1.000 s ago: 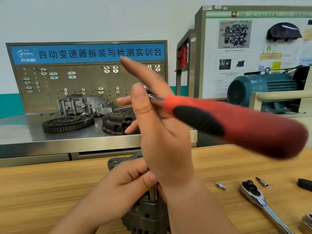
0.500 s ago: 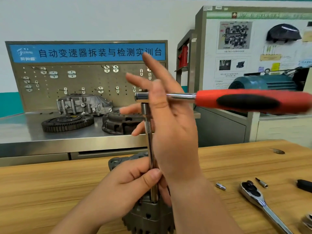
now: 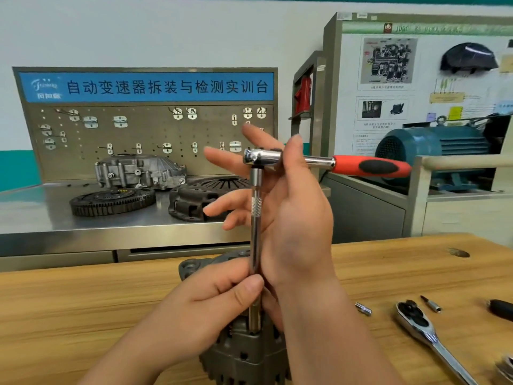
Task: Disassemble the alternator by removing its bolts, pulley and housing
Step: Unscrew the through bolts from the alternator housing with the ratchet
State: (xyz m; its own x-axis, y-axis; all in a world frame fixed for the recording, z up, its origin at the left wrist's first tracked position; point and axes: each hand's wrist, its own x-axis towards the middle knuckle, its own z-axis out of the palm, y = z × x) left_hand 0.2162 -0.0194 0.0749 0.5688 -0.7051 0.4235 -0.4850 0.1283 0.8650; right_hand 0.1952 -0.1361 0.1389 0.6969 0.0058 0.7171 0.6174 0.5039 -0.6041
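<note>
Back at ten o'clock from the alternator (image 3: 244, 357), on a steel bench (image 3: 41, 218), sit a toothed flywheel (image 3: 111, 202), a grey cast casing (image 3: 138, 170) and a dark clutch cover (image 3: 194, 201). On the wooden table (image 3: 83, 301) the alternator stands at six o'clock of the view, partly hidden. The left hand (image 3: 211, 309) curls round the lower end of a chrome extension bar (image 3: 256, 232) — thumb pressed on it — just above the alternator's top. The bar rises upright to a ratchet (image 3: 261, 157). The right hand (image 3: 294, 218) is spread wide, fingers straight behind the bar, thumb lying across the ratchet's neck. Its red-and-black handle (image 3: 369, 166) points to three o'clock. At three to four o'clock from the alternator lie a small socket (image 3: 363, 309), a second ratchet (image 3: 424, 332) and a bit (image 3: 430, 303) — all apart from it.
</note>
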